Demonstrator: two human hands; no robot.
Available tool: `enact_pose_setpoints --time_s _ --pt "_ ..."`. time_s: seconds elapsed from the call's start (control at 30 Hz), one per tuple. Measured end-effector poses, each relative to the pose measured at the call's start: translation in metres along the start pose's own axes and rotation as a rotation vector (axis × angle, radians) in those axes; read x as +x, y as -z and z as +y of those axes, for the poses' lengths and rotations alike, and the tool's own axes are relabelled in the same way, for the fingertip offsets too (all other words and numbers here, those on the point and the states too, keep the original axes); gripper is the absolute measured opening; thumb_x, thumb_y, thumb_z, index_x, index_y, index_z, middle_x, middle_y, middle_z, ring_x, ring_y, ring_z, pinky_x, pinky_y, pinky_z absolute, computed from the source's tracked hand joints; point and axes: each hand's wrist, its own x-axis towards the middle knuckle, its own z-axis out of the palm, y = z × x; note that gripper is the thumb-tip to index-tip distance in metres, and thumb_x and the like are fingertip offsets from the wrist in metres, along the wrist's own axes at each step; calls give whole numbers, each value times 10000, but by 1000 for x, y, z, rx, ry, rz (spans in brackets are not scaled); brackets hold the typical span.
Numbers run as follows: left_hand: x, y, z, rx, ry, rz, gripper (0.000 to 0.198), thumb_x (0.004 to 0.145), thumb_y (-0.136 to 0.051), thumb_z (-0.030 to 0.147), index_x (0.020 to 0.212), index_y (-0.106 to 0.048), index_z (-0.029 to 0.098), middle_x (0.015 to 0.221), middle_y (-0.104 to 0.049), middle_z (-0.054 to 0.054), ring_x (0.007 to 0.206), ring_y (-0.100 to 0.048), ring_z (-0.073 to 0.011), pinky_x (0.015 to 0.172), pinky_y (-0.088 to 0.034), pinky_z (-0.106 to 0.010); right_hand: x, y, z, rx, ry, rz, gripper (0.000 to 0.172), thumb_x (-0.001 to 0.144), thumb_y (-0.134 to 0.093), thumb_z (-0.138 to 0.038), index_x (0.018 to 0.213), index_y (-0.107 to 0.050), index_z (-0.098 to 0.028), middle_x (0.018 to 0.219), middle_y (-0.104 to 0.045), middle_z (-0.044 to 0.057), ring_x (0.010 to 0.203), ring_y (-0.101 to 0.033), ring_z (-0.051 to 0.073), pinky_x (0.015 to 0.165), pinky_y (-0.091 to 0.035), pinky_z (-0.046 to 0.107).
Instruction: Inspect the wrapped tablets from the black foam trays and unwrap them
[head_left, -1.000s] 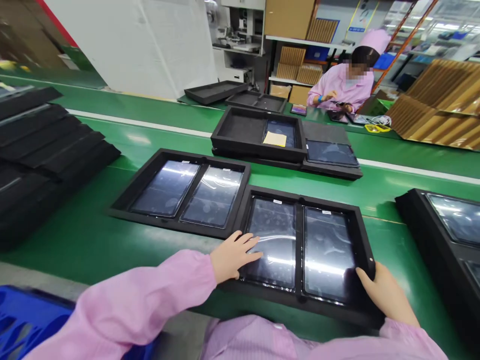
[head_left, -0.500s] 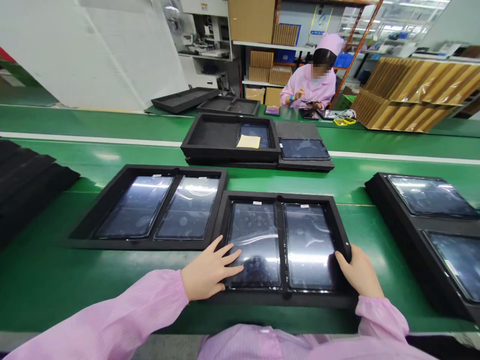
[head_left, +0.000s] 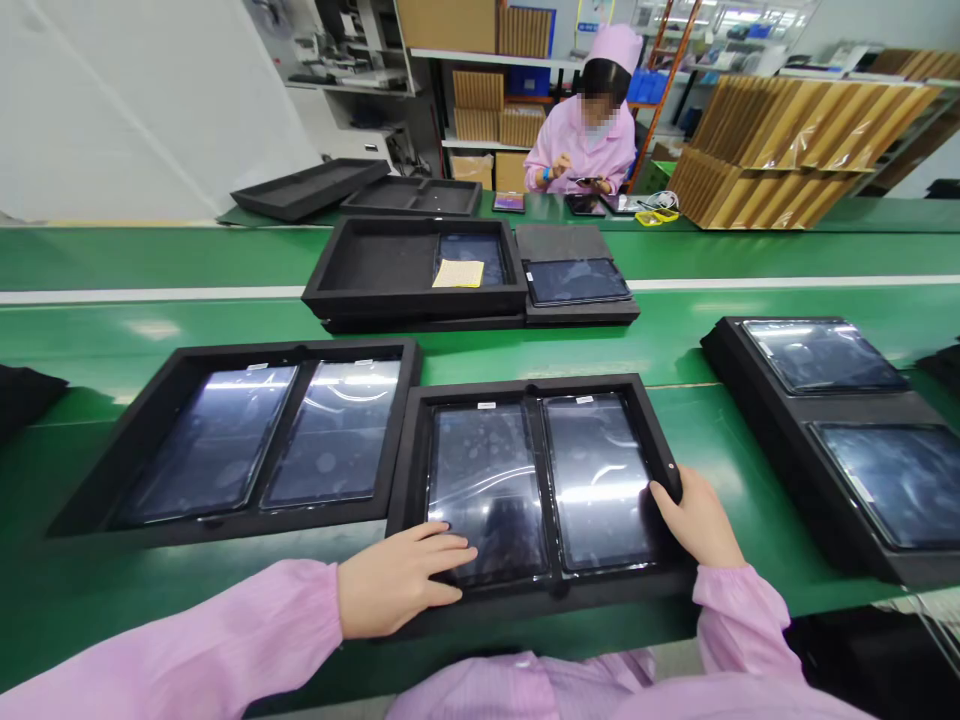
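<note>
A black foam tray (head_left: 600, 588) lies right in front of me with two dark glass tablet screens side by side, a left screen (head_left: 487, 480) and a right screen (head_left: 600, 480). My right hand (head_left: 697, 515) grips the tray's right wall, its thumb over the inner side and the other fingers hidden outside. At the lower left corner, my left hand (head_left: 397, 580) lies with fingers stretched over the rim onto the edge of the left screen. Touching the tray's left side is a second black tray (head_left: 411, 400), also holding two screens.
Right of me, a black foam block (head_left: 780, 470) carries two screens. Farther back stand a tray with a yellow note (head_left: 459, 273) and a foam pad bearing a tablet screen (head_left: 577, 281). Across the green bench (head_left: 187, 270) sits a co-worker (head_left: 577, 140) beside stacked cardboard dividers (head_left: 772, 150).
My view has shifted slightly. The fingers of my left hand have drawn closer together and slid lower along the tray's left corner. My right hand keeps its grip on the tray wall.
</note>
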Motion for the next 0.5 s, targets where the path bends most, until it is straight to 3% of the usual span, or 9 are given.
enact_pose_setpoints --time_s 0.23,0.3,0.43,0.5 --pt "1 -11 -1 -138 118 44 439 726 -429 -65 642 -696 273 1132 -773 18 1106 -682 -194 1102 -439 -436 -1 1 0 -11 8 6 259 776 -481 -409 897 -605 -216 874 -658 109 902 -642 323 857 -520 471" --pt "1 -14 0 -139 84 61 417 724 -418 -65 584 -649 252 1137 -771 5 1108 -684 -198 1086 -454 -441 -1 1 0 -14 6 2 264 777 -468 -423 887 -595 -219 865 -653 111 897 -640 326 854 -521 477" --pt "-2 -17 2 -152 117 122 420 733 -395 -72 569 -617 244 1128 -774 -18 1109 -689 -193 1079 -465 -456 -1 1 0 -10 7 -1 266 777 -451 -432 877 -588 -227 864 -653 108 894 -638 324 866 -513 476" --pt "-3 -15 -1 -159 121 99 415 754 -412 -57 610 -642 257 1110 -778 -19 1089 -696 -189 1085 -462 -452 -1 1 1 -6 7 1 258 779 -457 -426 884 -590 -231 879 -662 106 898 -639 318 869 -513 469"
